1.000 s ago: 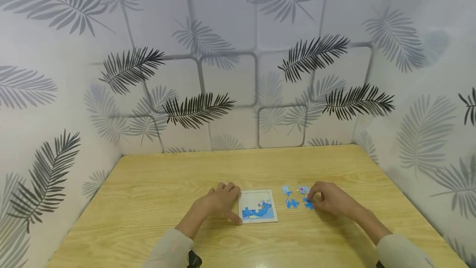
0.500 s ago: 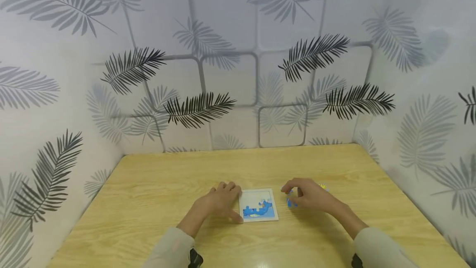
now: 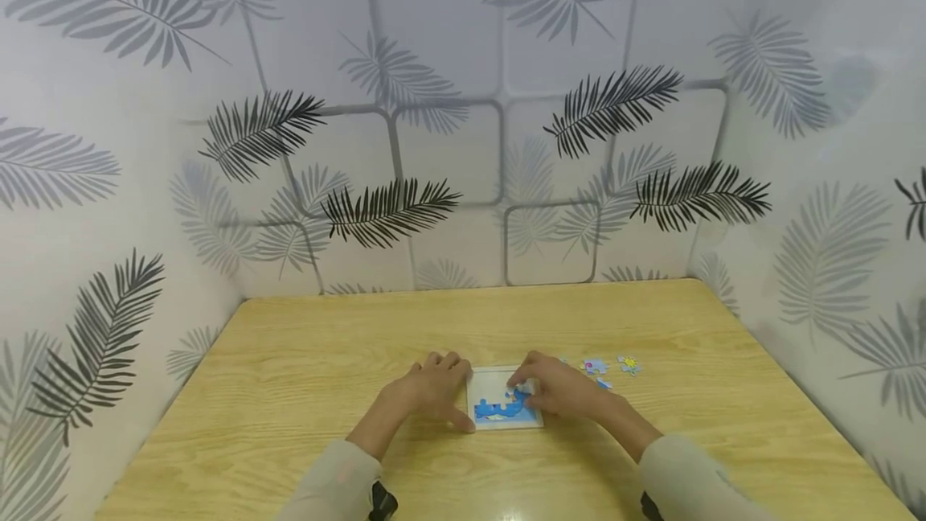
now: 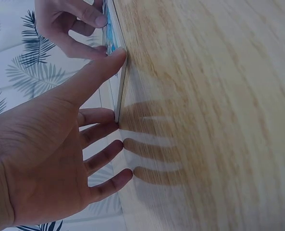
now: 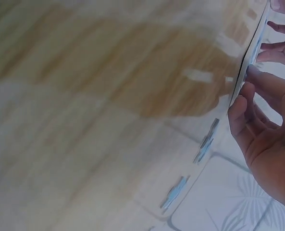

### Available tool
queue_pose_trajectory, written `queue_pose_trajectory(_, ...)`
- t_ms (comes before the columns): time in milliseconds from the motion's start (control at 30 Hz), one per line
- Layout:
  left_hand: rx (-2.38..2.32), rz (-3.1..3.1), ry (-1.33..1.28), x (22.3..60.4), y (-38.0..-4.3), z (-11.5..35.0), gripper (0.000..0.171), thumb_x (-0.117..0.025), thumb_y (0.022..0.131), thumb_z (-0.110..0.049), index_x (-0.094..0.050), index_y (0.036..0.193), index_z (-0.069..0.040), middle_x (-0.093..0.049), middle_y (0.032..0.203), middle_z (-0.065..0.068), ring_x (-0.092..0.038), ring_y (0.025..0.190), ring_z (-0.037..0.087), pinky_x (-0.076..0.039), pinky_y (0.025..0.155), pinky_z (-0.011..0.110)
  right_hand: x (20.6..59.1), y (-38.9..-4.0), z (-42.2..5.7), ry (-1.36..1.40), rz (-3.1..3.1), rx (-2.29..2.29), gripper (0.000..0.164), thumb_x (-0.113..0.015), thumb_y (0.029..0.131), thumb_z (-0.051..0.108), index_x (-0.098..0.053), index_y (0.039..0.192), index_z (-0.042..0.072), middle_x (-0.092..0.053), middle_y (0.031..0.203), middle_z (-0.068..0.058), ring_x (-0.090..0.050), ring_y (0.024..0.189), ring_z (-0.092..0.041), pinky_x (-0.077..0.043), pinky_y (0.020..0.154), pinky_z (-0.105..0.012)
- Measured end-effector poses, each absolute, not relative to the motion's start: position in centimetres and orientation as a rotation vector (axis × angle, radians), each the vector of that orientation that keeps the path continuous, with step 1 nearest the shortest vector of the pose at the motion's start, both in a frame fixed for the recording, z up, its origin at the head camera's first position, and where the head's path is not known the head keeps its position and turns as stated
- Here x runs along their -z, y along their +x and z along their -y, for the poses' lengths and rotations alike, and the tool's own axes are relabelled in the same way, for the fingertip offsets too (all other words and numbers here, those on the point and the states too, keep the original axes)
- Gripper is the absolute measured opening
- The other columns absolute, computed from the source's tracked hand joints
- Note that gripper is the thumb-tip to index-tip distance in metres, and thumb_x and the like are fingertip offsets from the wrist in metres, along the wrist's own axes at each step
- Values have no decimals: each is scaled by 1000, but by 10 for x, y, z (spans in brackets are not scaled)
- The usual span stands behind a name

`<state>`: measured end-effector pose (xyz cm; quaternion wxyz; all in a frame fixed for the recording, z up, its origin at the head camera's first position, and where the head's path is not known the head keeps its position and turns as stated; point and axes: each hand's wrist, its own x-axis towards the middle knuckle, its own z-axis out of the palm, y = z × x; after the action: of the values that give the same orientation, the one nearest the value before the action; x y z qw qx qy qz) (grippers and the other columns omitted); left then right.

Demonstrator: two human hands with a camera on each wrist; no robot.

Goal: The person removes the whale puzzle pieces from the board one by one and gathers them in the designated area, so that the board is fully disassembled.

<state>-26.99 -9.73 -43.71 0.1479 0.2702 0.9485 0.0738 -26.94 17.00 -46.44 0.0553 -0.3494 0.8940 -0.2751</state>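
Observation:
A shallow square puzzle tray (image 3: 492, 378) with a pale rim lies mid-table. Blue pieces (image 3: 495, 409) fill its lower part. My left hand (image 3: 434, 394) rests along the tray's left side, fingers spread and the thumb touching the near corner; in the left wrist view that thumb (image 4: 114, 57) lies against the edge. Over the tray's right side is my right hand (image 3: 560, 388), thumb and forefinger bent together around a blue jigsaw piece (image 3: 522, 395), mostly hidden by the fingers. In the right wrist view the fingertips (image 5: 238, 108) are close to the tray edge.
Several loose pieces lie right of the tray: a pinkish-blue one (image 3: 595, 366), one with a yellow shape (image 3: 628, 364) and a partly hidden blue one (image 3: 604, 383). A leaf-patterned wall (image 3: 448, 248) borders the wooden table (image 3: 347, 328) at the back.
My right hand has moved left from the loose pieces to the tray's right side, uncovering the yellow-marked piece. The left hand has stayed at the tray's left edge.

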Motion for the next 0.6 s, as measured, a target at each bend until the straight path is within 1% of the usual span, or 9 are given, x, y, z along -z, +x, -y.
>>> queue_pose_trajectory(133, -215, -2732, 773, 439, -269, 96, 77, -85, 82, -54, -52, 139, -15, -47, 145, 6, -42, 135, 31, -38, 114, 61, 465, -270, -166, -1020, -2747, 779, 28, -79, 89, 1, -75, 116, 8, -64, 110, -8, -61, 96, -21, -54, 81, -33)
queue_pose_trajectory(300, -215, -2733, 766, 440, -270, 96, 77, -85, 83, -54, -51, 140, -15, -47, 146, 6, -42, 135, 31, -38, 114, 60, 463, -270, -165, -975, -2757, 780, 29, -80, 88, 1, -72, 114, 12, -63, 109, -9, -61, 97, -23, -55, 80, -38)
queue_pose_trajectory(400, -203, -2737, 763, 441, -270, 96, 76, -85, 82, -54, -51, 139, -16, -47, 147, 6, -41, 136, 31, -38, 114, 60, 460, -269, -165, -976, -2754, 796, 29, -81, 87, 3, -74, 114, 12, -64, 108, -10, -61, 93, -22, -55, 76, -34)
queue_pose_trajectory(533, -184, -2732, 769, 438, -269, 97, 76, -83, 84, -55, -50, 139, -15, -45, 149, 7, -40, 137, 32, -38, 114, 60, 458, -269, -166, -999, -2755, 798, 29, -82, 86, 3, -77, 114, 10, -65, 105, -7, -60, 89, -20, -53, 75, -30)
queue_pose_trajectory(600, -184, -2728, 773, 437, -269, 97, 76, -82, 85, -55, -49, 140, -15, -45, 149, 7, -40, 137, 32, -38, 115, 60, 458, -270, -166, -1008, -2767, 784, 29, -82, 86, 3, -78, 113, 10, -65, 105, -7, -60, 90, -20, -53, 76, -31)
